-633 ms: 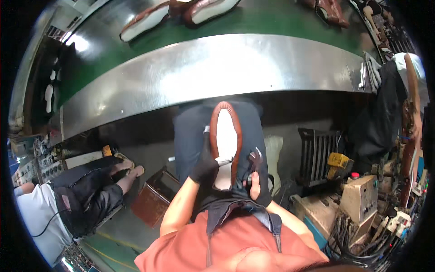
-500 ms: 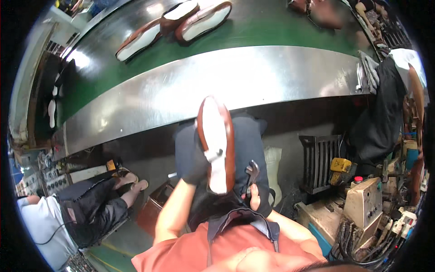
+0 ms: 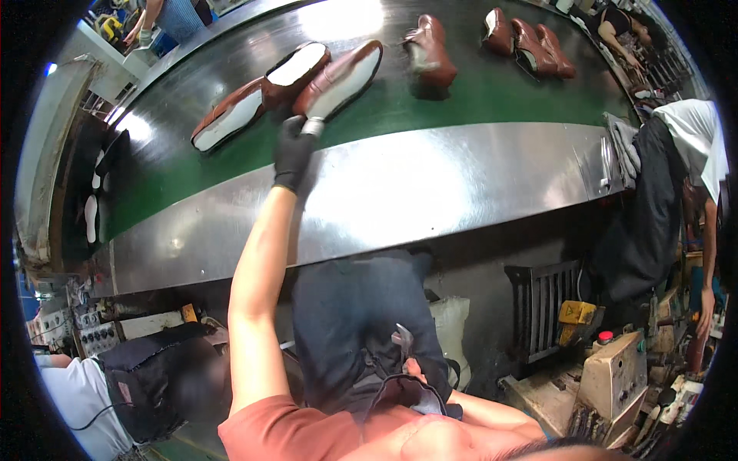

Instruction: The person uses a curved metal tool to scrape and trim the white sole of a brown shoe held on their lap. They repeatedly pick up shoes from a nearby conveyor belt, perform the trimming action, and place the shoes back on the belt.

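Observation:
My left hand (image 3: 294, 154), in a black glove with white wrapping on a finger, reaches forward over the metal edge. Its fingers are closed at the near end of a brown leather shoe (image 3: 344, 79), whose pale underside partly shows. Beside it on the green belt lie two more brown shoes, a middle one (image 3: 296, 65) and a left one (image 3: 228, 119), pale undersides up. My right hand (image 3: 416, 370), low over my lap, is closed round a steel hand tool (image 3: 403, 342) with a curved, claw-like head. My clothing partly hides that hand.
Farther right on the belt (image 3: 477, 107) stand a single brown shoe (image 3: 430, 55) and a shoe cluster (image 3: 534, 46). A metal ledge (image 3: 461, 173) borders the belt. A control box (image 3: 615, 365) with a red button stands right. Co-workers sit left (image 3: 84, 399) and reach in right (image 3: 706, 300).
My left hand has moved from over my lap forward to the belt; the shoe it held above my lap is gone from there. My right hand keeps the tool. The view has tilted up.

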Demonstrator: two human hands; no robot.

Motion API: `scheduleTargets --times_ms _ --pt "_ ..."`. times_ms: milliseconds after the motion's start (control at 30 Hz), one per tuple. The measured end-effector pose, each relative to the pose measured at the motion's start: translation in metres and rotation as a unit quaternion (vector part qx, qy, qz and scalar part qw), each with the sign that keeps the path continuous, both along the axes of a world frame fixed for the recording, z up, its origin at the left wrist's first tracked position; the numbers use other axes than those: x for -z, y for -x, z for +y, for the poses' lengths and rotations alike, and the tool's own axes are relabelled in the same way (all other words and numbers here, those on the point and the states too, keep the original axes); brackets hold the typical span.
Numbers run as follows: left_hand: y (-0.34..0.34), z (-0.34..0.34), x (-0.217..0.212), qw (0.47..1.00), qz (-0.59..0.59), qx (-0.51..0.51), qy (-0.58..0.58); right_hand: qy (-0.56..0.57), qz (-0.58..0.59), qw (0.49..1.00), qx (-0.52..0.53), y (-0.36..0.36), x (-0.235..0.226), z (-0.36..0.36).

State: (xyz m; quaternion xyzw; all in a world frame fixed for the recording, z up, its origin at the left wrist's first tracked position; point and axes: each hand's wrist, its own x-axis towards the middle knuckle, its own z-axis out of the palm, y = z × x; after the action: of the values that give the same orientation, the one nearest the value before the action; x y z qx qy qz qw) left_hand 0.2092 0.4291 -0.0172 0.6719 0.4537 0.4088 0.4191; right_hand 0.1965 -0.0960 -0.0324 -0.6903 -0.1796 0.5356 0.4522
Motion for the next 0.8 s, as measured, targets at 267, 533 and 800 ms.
scheduleTargets --times_ms 267,533,800 --pt "-0.055 0.035 0.005 0.994 0.08 0.08 0.011 0.033 0.008 0.999 0.024 0.004 -0.001 -0.001" --pt "-0.044 0.051 -0.024 0.96 0.026 0.135 0.244 0.002 0.013 0.999 0.046 0.016 0.005 0.001" --pt "0.192 -0.196 -0.052 0.923 -0.306 0.074 0.22 -0.017 0.016 0.994 0.102 0.017 0.01 -0.014"
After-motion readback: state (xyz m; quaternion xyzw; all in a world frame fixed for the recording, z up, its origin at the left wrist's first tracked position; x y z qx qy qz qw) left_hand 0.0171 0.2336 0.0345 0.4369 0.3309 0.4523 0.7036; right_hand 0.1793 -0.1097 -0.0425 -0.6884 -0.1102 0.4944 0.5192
